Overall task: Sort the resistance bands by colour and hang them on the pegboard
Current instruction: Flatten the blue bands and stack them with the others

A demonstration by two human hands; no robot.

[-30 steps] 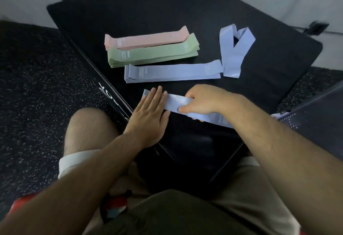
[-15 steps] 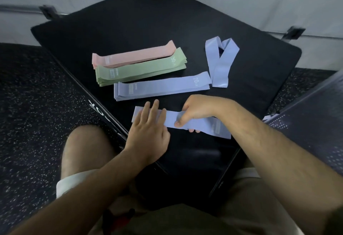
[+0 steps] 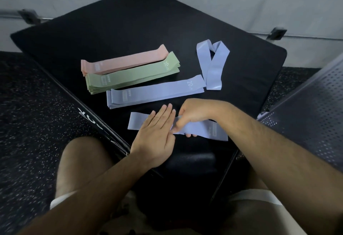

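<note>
L hand (image 3: 156, 132), fingers flat, slid toward R hand (image 3: 194, 114), smoothing lilac band (image 3: 138, 123) at near edge of mat (image 3: 130, 21); R hand pinches it steady.

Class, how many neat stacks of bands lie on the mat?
3: pink stack at the back, green stack against it, purple stack in front. Bands inside may be hidden.

Pink bands (image 3: 122, 62), green bands (image 3: 133, 77), lilac bands (image 3: 156, 92)

Black padded desk (image 3: 130, 21) in front of me, speckled dark floor (image 3: 37, 123) either side, grey wall (image 3: 222, 3) behind, dim light
</note>
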